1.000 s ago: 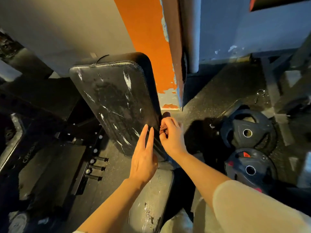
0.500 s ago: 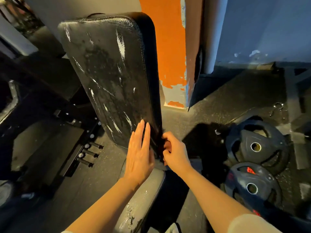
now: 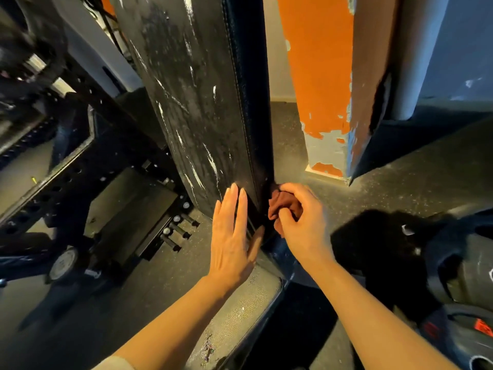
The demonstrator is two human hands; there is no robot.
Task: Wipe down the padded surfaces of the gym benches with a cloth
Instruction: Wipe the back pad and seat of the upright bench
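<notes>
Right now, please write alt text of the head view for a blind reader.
The right hand presses a bunched cloth against the side edge of an upright black backrest, while the left hand lies flat on its scuffed front. Weight plates lie on the floor at right.

Tight beside the pad's right edge
Bare floor (image 3: 298, 134) lies between backrest pad (image 3: 202, 102) and orange pillar (image 3: 317, 76); weight plates (image 3: 458, 276) crowd the right.

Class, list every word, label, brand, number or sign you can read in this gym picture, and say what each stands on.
No text can be read.
Red label on the weight plate: markings too blurred to read.
Round cap on the bench frame wheel: faint embossing, too blurred to read.
Back pad, cloth: no writing.
</notes>
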